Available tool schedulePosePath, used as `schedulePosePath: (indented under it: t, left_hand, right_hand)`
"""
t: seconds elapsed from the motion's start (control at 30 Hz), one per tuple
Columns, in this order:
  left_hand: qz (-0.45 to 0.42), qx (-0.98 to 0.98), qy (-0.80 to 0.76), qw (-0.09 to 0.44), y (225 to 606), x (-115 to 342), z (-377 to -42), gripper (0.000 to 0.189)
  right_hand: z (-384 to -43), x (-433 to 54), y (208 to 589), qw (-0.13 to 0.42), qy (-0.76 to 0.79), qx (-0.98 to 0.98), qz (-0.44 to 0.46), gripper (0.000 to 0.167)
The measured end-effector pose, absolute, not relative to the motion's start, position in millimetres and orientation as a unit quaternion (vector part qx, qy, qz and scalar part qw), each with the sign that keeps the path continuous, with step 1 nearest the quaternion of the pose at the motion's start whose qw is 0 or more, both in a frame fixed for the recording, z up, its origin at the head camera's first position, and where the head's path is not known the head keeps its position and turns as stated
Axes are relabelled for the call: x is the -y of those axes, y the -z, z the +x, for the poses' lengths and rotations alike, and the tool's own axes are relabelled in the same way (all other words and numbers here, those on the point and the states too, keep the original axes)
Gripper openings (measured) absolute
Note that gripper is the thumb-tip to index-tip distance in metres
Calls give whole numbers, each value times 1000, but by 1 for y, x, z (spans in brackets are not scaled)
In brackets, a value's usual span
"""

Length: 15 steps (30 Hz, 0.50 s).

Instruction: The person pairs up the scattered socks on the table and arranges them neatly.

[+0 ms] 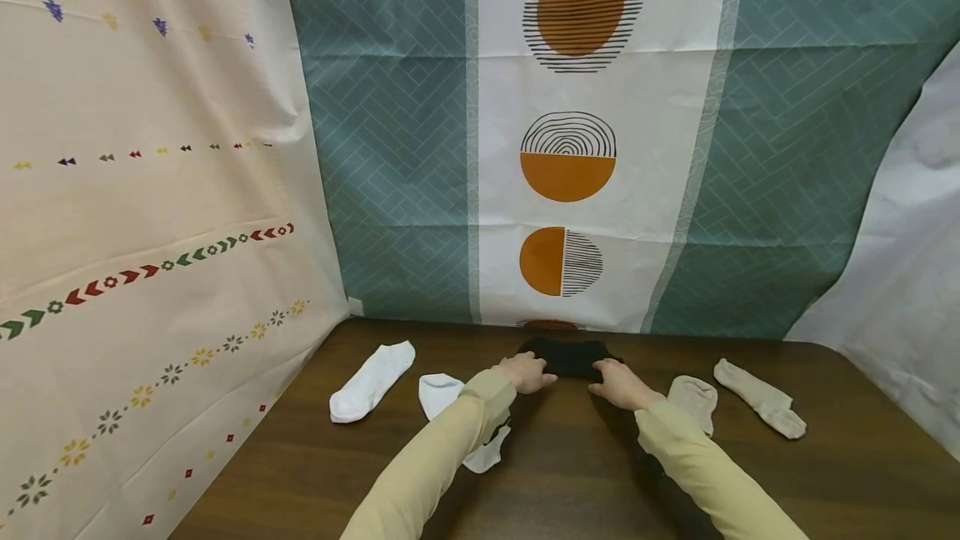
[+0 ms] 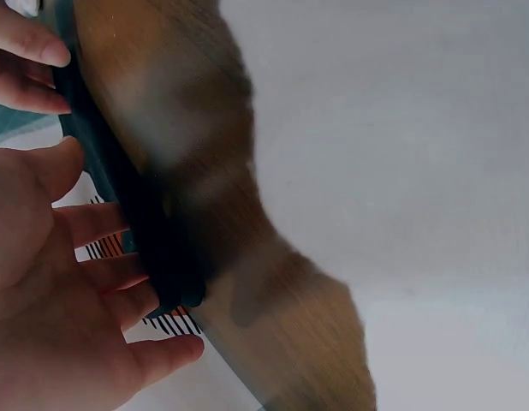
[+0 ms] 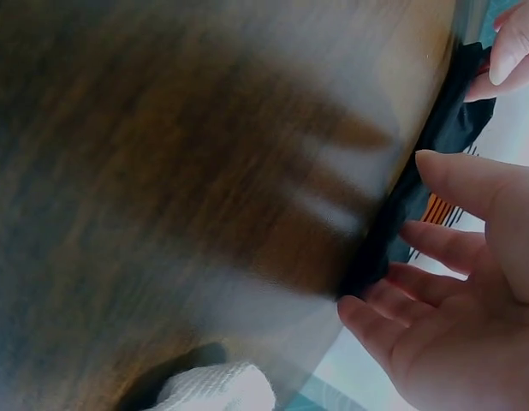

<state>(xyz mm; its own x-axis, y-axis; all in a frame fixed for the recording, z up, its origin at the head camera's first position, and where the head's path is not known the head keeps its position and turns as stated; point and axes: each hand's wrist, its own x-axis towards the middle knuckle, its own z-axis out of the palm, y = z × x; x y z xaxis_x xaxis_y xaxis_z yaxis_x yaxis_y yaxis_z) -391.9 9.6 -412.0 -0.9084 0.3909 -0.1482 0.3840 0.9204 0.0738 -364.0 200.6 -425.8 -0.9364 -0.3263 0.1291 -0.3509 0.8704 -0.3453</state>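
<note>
Towering over everything is the patterned hanging cloth (image 1: 390,148), right behind the black sock (image 1: 570,357), and the brown wooden table (image 1: 570,457) spreads out beneath that sock. There it lies, crosswise at the table's far side, between the 2 hands. Left of it, 2 white socks: 1 well apart (image 1: 372,382), 1 nearer (image 1: 438,394) and partly covered by the left sleeve (image 1: 435,457). Right of it, 2 beige socks: the closer (image 1: 693,400) by the right sleeve (image 1: 712,465), the other (image 1: 761,398) farther out. Now the hands! The left hand (image 1: 527,372) is at the black sock's left end, the right hand (image 1: 624,386) at its right end, fingers spread, tips touching fabric; whether any of them pinches, I cannot tell. The step in hand looks like smoothing or squaring up the black sock. I'd judge the next move calls for even, light pressure from both sides, or a true thumb-and-finger pinch at each end for any lift.
</note>
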Motion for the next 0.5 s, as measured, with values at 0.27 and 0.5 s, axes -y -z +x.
schedulePosePath:
  t: [0.27, 0.5]
  left_hand:
    - [196, -977, -22, 80, 413, -10, -396, 49]
    - [199, -976, -23, 81, 414, -9, -397, 49]
  right_hand:
    - [-363, -200, 424, 33, -186, 966, 175, 41]
    - [-363, -200, 425, 35, -187, 966, 177, 40]
